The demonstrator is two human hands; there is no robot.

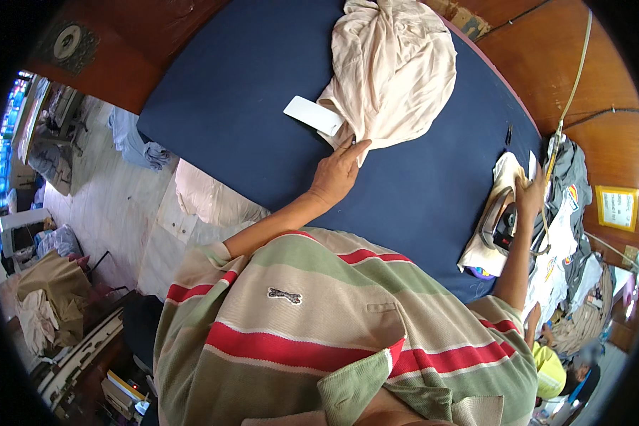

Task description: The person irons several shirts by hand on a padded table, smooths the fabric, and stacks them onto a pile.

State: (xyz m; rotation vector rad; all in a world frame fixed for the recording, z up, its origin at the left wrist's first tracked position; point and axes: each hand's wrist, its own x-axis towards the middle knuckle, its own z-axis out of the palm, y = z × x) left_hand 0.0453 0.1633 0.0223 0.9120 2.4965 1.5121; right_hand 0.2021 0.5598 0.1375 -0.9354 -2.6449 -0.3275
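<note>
The crumpled pale-pink cloth garment (pixel 397 78), pinched by the left hand (pixel 337 172), could be creased by uneven pulling; any grip by the right hand (pixel 529 193) beside the dark iron (pixel 505 224) cannot be told.

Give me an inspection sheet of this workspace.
Surface: dark blue cloth-covered table.
Work items: crumpled pale pink fabric garment; white rectangular card at its edge; grey and black iron.
Clutter: slim black object; heaped dark garments, right.
Hands: left hand pinches the garment's near edge; right hand at the iron, grip unclear.
Cables: pale hanging cord, upper right; thin black cable on brown panel.
Surroundings: another person in yellow, lower right.
</note>
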